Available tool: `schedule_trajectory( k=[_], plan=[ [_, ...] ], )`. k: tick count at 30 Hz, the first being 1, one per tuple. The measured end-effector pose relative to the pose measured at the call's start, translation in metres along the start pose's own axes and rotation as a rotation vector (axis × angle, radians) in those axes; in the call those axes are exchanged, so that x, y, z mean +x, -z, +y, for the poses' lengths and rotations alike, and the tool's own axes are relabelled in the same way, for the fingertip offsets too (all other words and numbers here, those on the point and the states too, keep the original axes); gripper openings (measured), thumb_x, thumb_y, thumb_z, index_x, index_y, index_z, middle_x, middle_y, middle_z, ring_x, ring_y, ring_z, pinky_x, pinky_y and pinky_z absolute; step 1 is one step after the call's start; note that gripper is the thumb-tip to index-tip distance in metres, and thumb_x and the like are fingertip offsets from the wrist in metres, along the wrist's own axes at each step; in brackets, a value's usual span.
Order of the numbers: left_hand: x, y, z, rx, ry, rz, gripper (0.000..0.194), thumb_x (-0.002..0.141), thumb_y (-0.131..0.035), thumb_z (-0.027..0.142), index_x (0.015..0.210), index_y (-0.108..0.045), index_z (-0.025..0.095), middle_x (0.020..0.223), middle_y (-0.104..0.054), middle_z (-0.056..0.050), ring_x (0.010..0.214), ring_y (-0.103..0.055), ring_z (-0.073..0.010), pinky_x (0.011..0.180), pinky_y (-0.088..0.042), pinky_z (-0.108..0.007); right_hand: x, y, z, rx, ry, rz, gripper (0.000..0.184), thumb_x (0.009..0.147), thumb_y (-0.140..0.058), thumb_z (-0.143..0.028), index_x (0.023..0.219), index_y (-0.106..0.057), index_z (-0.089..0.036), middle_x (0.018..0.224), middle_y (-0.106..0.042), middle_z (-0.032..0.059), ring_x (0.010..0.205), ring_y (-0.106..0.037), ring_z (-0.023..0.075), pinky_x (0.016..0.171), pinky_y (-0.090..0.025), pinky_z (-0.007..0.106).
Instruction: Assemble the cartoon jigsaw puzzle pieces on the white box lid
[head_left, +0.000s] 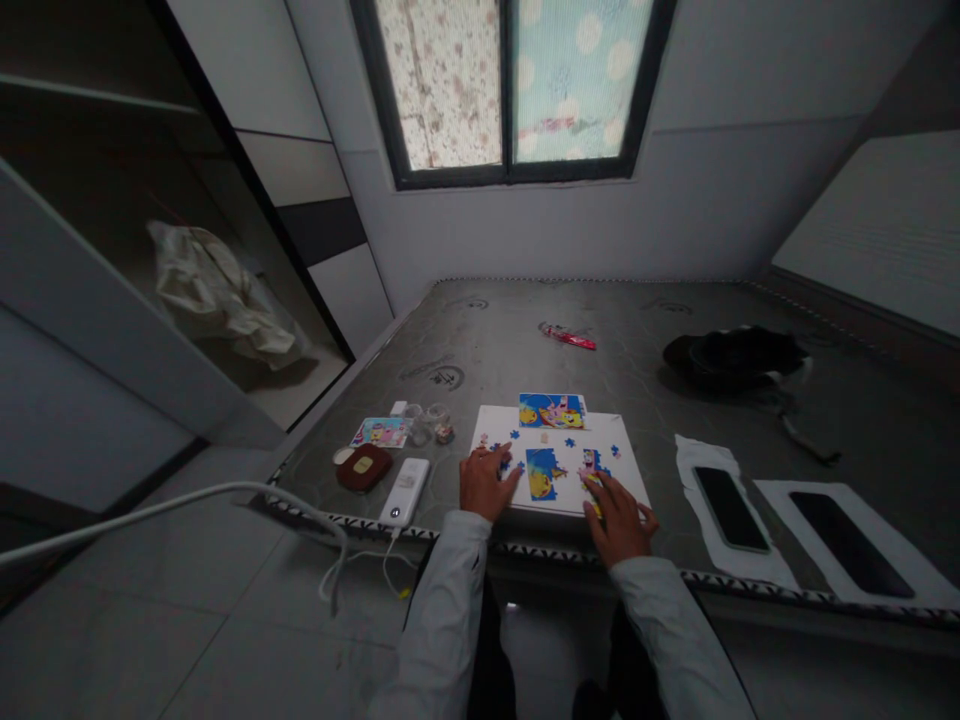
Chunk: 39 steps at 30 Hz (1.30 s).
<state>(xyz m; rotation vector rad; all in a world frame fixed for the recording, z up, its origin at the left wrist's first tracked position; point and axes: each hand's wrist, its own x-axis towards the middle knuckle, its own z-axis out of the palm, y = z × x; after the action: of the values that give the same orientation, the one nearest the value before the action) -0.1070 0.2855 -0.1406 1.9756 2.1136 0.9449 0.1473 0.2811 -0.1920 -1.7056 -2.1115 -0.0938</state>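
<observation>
A white box [491, 425] lies flat near the front edge of the mattress and bears loose jigsaw pieces. My left hand [486, 482] rests at its left side, thumb and fingers apart, near several small blue puzzle pieces [514, 435]. In the middle sits a joined section of puzzle [541, 475] in blue and yellow. My right hand [621, 515] lies at the right, fingers stretched out and touching a smaller pink and yellow puzzle section [591, 463], which they partly cover. Behind them, a printed picture card [553, 411] overlaps the box's far edge.
Left of the box are a white power bank [406, 492] with a cable, a brown case [364, 468], a colourful card [381, 432] and clear containers [429, 422]. Two phones [731, 508] lie right on white sheets. A red packet [570, 338] and dark bag [735, 358] are farther back.
</observation>
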Motion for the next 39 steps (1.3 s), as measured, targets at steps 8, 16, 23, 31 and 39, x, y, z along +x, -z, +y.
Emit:
schedule_trajectory(
  k=[8,16,23,31,39],
  plan=[
    [0.0007,-0.006,-0.0005,-0.015,-0.13,-0.094,0.05,0.081,-0.071,0.029,0.129,-0.058,0.031,0.11,-0.072,0.0,0.108,-0.056,-0.0232,0.095,-0.039,-0.042,-0.0002,0.0001,-0.0002,0.007,0.001,0.0,0.044,0.096,-0.035,-0.039,0.137,-0.051,-0.038,0.147,-0.048,0.002,0.127,-0.045,0.0232,0.096,-0.024,0.045],
    [0.0014,-0.0085,-0.003,-0.035,-0.112,-0.076,0.051,0.081,-0.072,0.027,0.13,-0.057,0.028,0.107,-0.073,-0.001,0.107,-0.056,-0.0236,0.096,-0.039,-0.042,0.0,0.0022,-0.0009,-0.005,0.006,-0.013,0.044,0.096,-0.034,-0.039,0.137,-0.051,-0.04,0.147,-0.048,0.0007,0.128,-0.044,0.023,0.095,-0.025,0.044],
    [0.0007,-0.0086,-0.0031,-0.036,-0.102,-0.088,0.052,0.079,-0.073,0.025,0.129,-0.059,0.028,0.109,-0.072,-0.002,0.107,-0.056,-0.0241,0.095,-0.039,-0.042,-0.0005,0.0009,-0.0005,0.01,-0.001,-0.011,0.045,0.096,-0.035,-0.04,0.14,-0.048,-0.041,0.147,-0.047,0.0005,0.128,-0.045,0.0237,0.096,-0.025,0.045],
    [0.0001,-0.0085,-0.003,0.001,-0.128,-0.119,0.055,0.08,-0.072,0.025,0.132,-0.055,0.035,0.113,-0.071,0.001,0.107,-0.055,-0.0236,0.093,-0.039,-0.043,-0.0007,0.0023,-0.0023,0.017,-0.006,-0.011,0.045,0.096,-0.035,-0.04,0.138,-0.05,-0.04,0.148,-0.047,0.0003,0.127,-0.045,0.0244,0.097,-0.025,0.046],
    [0.0005,-0.0104,-0.0046,-0.029,-0.134,-0.093,0.053,0.079,-0.073,0.023,0.13,-0.058,0.029,0.111,-0.072,-0.002,0.107,-0.056,-0.0244,0.092,-0.04,-0.042,-0.0005,0.0034,-0.0029,-0.005,-0.009,-0.018,0.045,0.096,-0.035,-0.038,0.137,-0.051,-0.039,0.148,-0.047,0.0009,0.128,-0.044,0.0234,0.096,-0.025,0.045]
  ],
)
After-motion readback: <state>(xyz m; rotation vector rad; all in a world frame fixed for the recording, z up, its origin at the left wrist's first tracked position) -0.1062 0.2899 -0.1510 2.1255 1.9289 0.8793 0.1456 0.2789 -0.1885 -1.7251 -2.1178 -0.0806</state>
